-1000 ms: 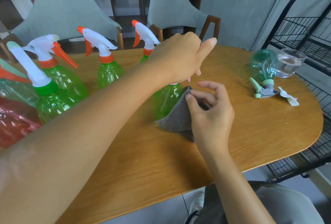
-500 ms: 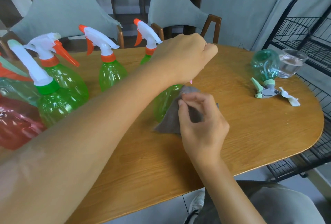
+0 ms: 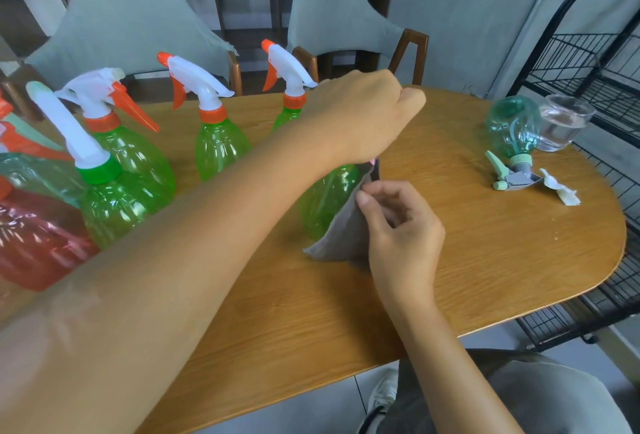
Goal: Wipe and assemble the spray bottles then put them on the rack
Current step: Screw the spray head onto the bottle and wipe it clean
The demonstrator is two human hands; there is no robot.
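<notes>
A green spray bottle (image 3: 323, 199) stands upright in the middle of the wooden table (image 3: 485, 260). My left hand (image 3: 367, 114) grips its top from above, so the spray head is hidden under my fist. My right hand (image 3: 401, 225) pinches a grey cloth (image 3: 341, 236) and holds it against the bottle's right side. Several more assembled green bottles (image 3: 218, 146) with white and orange spray heads stand to the left. A pale green bottle (image 3: 512, 125) lies on its side at the far right.
A black wire rack (image 3: 595, 62) stands right of the table. A glass of water (image 3: 562, 123) sits beside the lying bottle, with a scrap of white paper (image 3: 559, 187) near it. A red bottle (image 3: 38, 243) lies at the left edge. Two grey chairs (image 3: 332, 24) stand behind the table.
My right hand has slid the cloth up the bottle's right side. My left hand has closed fully over the top, its thumb no longer sticking out.
</notes>
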